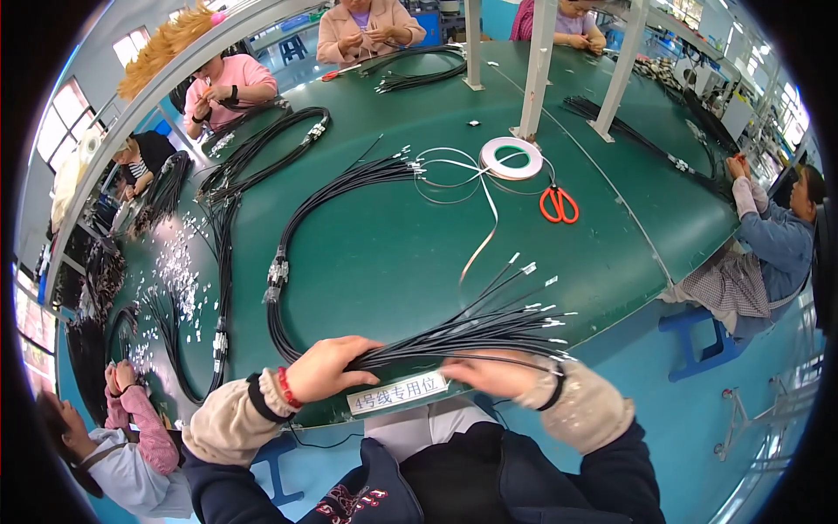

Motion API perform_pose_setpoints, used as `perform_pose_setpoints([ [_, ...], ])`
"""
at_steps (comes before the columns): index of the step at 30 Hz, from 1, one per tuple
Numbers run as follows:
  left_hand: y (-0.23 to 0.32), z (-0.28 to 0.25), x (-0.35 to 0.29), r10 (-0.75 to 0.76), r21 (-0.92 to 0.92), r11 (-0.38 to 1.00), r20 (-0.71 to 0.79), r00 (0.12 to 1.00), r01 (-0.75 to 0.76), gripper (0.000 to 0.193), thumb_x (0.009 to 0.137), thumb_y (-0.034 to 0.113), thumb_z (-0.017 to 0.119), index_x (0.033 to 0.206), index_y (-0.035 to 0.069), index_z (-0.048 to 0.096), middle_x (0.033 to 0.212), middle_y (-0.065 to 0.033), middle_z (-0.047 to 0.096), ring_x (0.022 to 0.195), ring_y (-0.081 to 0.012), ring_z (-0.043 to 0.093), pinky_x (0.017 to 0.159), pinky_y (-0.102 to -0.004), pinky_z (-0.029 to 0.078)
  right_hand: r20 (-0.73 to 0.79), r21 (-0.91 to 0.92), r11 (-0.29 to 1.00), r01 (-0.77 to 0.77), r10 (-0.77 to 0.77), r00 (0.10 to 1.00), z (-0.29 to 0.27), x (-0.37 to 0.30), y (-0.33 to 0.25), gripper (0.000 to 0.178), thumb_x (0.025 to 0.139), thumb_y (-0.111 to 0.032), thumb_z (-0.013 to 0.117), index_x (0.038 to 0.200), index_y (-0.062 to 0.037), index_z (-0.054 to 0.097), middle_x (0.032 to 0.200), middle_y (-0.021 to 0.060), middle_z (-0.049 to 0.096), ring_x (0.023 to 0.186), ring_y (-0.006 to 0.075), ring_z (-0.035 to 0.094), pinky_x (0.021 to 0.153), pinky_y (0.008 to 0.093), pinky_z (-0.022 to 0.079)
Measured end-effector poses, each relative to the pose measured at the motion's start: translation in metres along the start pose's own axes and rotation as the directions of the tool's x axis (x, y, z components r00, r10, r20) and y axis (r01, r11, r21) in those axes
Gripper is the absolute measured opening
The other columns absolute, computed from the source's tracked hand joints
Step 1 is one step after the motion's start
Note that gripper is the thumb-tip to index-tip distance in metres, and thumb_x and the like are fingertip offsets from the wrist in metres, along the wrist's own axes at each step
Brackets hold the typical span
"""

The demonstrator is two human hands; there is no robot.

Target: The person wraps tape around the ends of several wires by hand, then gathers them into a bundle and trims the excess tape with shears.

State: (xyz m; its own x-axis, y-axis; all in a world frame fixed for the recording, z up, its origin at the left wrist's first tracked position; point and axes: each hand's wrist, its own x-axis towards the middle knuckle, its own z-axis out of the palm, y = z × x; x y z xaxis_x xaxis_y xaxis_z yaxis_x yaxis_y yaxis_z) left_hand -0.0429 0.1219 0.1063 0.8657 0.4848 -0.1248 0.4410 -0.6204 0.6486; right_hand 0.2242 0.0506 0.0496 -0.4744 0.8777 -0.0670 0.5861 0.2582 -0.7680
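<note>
A thick bundle of black cables with white-tagged ends runs along the near edge of the green table. My left hand is closed around this bundle, its thumb on the near side. Farther right, my right hand grips at the near side of the fanned-out cables, its fingers partly hidden beneath them. The bundle curves away to the left, bound by a whitish wrap, and its other tagged ends lie near the table's middle. A white sign with printed characters sits on the table edge between my hands.
A roll of white tape with loose strips and red-handled scissors lie beyond the cables. Metal posts rise from the table. More cable bundles and scattered white tags lie left. Several people work around the table.
</note>
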Motion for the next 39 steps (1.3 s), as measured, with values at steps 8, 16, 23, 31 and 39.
perform_pose_setpoints([
  [8,0.015,0.012,-0.024,-0.162,0.026,0.985,-0.238,0.958,0.173,0.033,0.072,0.006,0.068,0.103,0.001,0.058,0.084,-0.0135,0.058,0.075,-0.0293,0.058,0.067,-0.0339,0.047,-0.817,-0.060,0.893,-0.447,0.213,0.536,-0.144,-0.125,0.095,0.022,0.088,-0.025,0.055,0.097,-0.0061,0.063,0.072,0.0066,0.062,0.056,0.0138,0.056,0.053,0.0249,0.043],
  [16,-0.025,0.082,0.003,-0.175,0.332,0.872,-0.476,0.862,0.360,0.034,0.064,0.004,0.068,0.097,0.004,0.059,0.088,-0.0133,0.056,0.087,-0.0319,0.054,0.072,-0.0382,0.044,-0.754,0.301,0.954,-0.002,0.239,0.611,-0.105,-0.132,0.073,0.026,0.095,-0.019,0.045,0.111,-0.0023,0.057,0.080,-0.0059,0.052,0.056,-0.0006,0.029,0.048,0.0157,0.025],
  [23,0.009,0.111,0.028,-0.110,0.334,0.821,-0.704,0.702,0.463,0.052,0.055,0.003,0.074,0.104,0.007,0.057,0.101,-0.0111,0.055,0.103,-0.0315,0.050,0.087,-0.0431,0.039,-0.668,0.352,0.935,0.040,0.221,0.710,-0.058,-0.130,0.064,0.024,0.094,-0.012,0.043,0.112,-0.0015,0.056,0.085,-0.0005,0.055,0.067,0.0032,0.040,0.060,0.0168,0.033],
  [31,0.057,0.167,0.055,-0.029,-0.217,0.972,-0.498,0.867,-0.092,0.049,0.064,0.000,0.074,0.109,0.002,0.056,0.108,-0.0121,0.056,0.099,-0.0286,0.057,0.086,-0.0366,0.046,-0.461,0.667,0.676,0.312,0.047,0.886,0.002,-0.096,0.053,0.038,0.092,-0.005,0.043,0.129,0.0005,0.039,0.107,0.0102,0.055,0.071,0.0084,0.045,0.066,0.0210,0.040],
  [39,0.053,0.169,0.091,-0.179,-0.635,0.717,-0.566,0.805,-0.288,0.045,0.069,-0.003,0.071,0.111,0.001,0.056,0.102,-0.0133,0.057,0.090,-0.0235,0.061,0.074,-0.0305,0.051,-0.342,0.472,0.780,0.411,-0.267,0.901,0.012,-0.073,0.056,0.067,0.084,-0.004,0.054,0.140,0.0022,0.019,0.134,0.0203,0.036,0.109,0.0237,0.048,0.093,0.0355,0.039],
])
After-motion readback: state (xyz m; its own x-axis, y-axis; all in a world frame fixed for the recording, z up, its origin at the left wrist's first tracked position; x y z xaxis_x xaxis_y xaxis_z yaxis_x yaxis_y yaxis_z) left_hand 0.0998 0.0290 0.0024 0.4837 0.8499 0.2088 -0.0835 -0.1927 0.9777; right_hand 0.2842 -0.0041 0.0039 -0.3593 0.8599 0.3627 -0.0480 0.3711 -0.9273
